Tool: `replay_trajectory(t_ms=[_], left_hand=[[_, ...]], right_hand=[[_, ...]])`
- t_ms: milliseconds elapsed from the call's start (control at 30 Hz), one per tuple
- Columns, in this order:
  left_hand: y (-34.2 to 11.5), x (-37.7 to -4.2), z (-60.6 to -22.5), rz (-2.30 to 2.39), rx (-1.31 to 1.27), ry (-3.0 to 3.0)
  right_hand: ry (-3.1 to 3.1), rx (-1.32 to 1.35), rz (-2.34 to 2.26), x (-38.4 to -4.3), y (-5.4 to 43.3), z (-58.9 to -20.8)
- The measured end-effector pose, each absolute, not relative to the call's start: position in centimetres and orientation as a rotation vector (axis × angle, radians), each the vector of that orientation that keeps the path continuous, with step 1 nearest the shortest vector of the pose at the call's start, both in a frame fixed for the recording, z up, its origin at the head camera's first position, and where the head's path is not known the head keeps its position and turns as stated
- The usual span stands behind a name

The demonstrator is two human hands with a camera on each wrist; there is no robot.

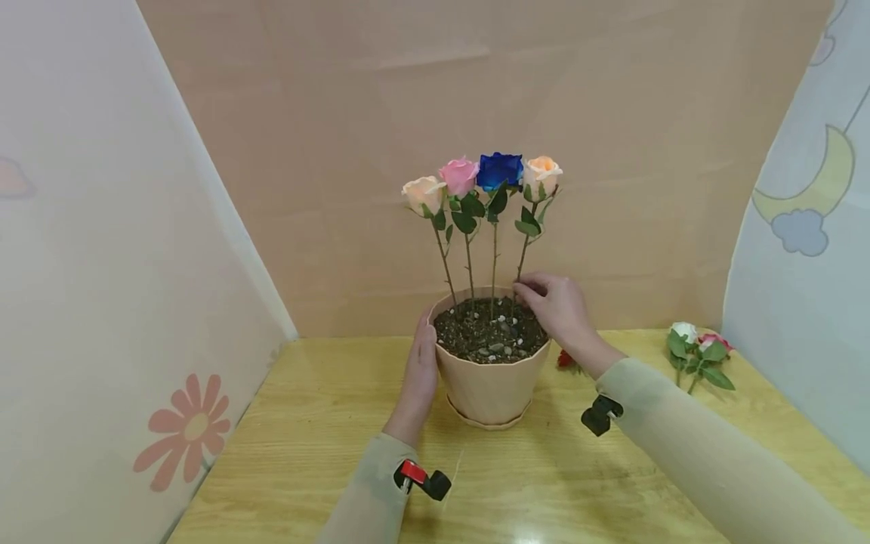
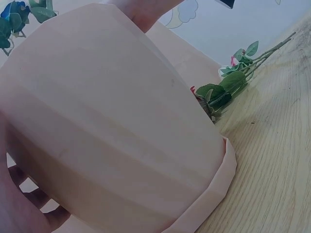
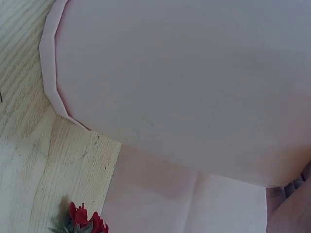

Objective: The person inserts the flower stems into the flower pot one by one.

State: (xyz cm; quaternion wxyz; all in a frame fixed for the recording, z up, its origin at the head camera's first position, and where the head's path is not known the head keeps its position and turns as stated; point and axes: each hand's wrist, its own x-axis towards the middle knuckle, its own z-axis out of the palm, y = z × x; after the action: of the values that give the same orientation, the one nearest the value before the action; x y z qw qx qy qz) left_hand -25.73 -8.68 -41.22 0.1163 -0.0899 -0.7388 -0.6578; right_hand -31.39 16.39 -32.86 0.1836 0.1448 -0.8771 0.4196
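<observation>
A pale peach flowerpot (image 1: 491, 389) full of dark soil (image 1: 476, 340) stands on a matching saucer (image 1: 489, 425). Upright in the soil are a cream rose (image 1: 423, 195), a pink rose (image 1: 459, 175), a blue rose (image 1: 499, 171) and, at the right, a peach rose (image 1: 541, 177). My right hand (image 1: 559, 306) pinches this last rose low on its stem, above the pot's rim. Against the pot's left wall rests my left hand (image 1: 420, 366); its fingers (image 2: 56, 217) lie along the side in the left wrist view. The right fingertips are out of the right wrist view.
White and pinkish-red roses (image 1: 700, 347) lie on the wooden table (image 1: 326, 446) at the right. A red flower (image 3: 87, 221) lies behind the pot, partly hidden by my right arm in the head view. A peach backdrop (image 1: 326, 189) hangs behind.
</observation>
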Motion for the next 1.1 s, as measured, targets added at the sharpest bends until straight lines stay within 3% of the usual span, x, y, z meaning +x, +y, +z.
replay_trajectory(t_ms=[567,1100], left_hand=[[-8.6,-25.7,-41.3,-1.949,-0.262,-2.167],[-8.6,-26.0,-41.4,-1.916,-0.261,-2.186]], right_hand=[[-2.472,0.346,1.422,-30.7,17.6,-32.3],[-2.569,0.280,1.350,-27.3,25.3,-31.8]])
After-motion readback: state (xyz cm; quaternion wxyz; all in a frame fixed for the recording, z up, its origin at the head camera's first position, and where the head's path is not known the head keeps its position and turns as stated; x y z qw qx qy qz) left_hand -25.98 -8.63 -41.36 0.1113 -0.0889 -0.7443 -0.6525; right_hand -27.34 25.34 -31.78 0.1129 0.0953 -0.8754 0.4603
